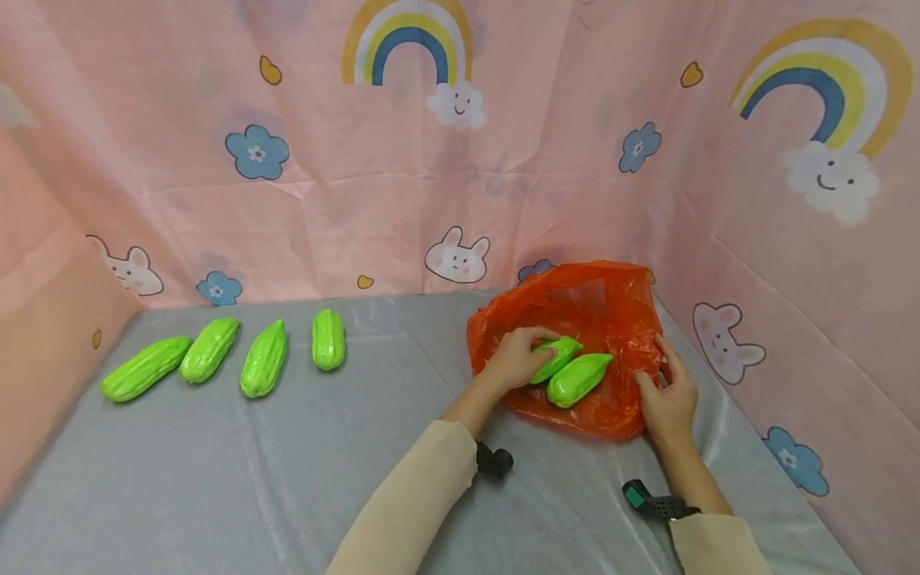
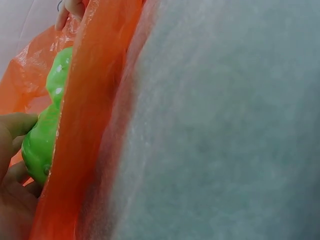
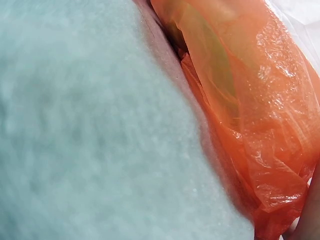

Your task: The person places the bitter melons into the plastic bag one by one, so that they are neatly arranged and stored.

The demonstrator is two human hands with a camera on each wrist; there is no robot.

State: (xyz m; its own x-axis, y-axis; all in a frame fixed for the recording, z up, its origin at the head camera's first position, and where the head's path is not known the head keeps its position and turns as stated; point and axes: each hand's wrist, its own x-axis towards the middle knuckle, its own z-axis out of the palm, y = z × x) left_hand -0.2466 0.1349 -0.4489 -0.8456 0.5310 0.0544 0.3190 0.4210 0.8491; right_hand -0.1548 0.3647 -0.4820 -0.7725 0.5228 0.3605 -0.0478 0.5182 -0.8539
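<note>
An orange-red plastic bag (image 1: 628, 319) lies at the right, its mouth facing the person. Inside it, my left hand (image 1: 521, 358) grips a bright green, ridged toy bitter melon (image 1: 562, 351), thumb and fingers on its near end. A second bitter melon (image 1: 579, 381) lies alongside that one, also in the bag. At the bag's right edge, my right hand (image 1: 672, 395) pinches the plastic between thumb and fingers. In the left wrist view, the bag's side partly hides the held melon (image 2: 42, 142). Green shows faintly through the bag (image 3: 280, 105) in the right wrist view.
Several more green bitter melons (image 1: 263, 359) lie in a loose row at the far left of the grey-covered table (image 1: 216, 479). Pink printed cloth (image 1: 323, 208) closes off the back and both sides. A black wrist device (image 1: 494, 461) sits on the left wrist.
</note>
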